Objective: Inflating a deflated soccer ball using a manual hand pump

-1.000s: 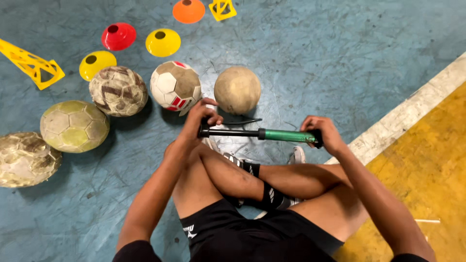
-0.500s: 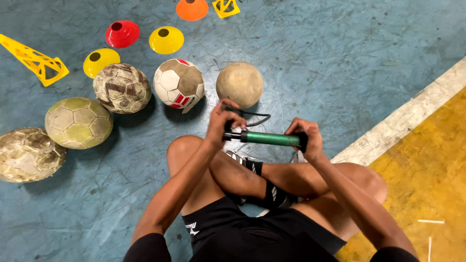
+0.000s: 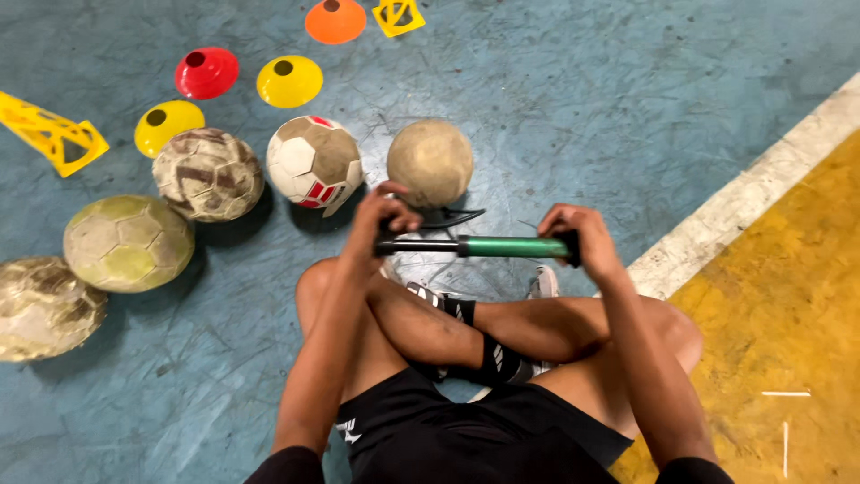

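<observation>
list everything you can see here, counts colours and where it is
hand pump: 1, green barrel with black ends, held level between both hands above the crossed legs
hose: 1, black, on the floor beside the tan ball
balls: 5, worn; tan one nearest the pump, white-brown-red one, brown-white one, yellow-green one, dirty pale one at left edge
disc cones: 4; red, two yellow, orange at top
yellow plastic frames: 2, far left and top edge
floor: blue, white line, yellow zone on the right
left hand: on the pump's handle end
right hand: on the barrel's far end
</observation>
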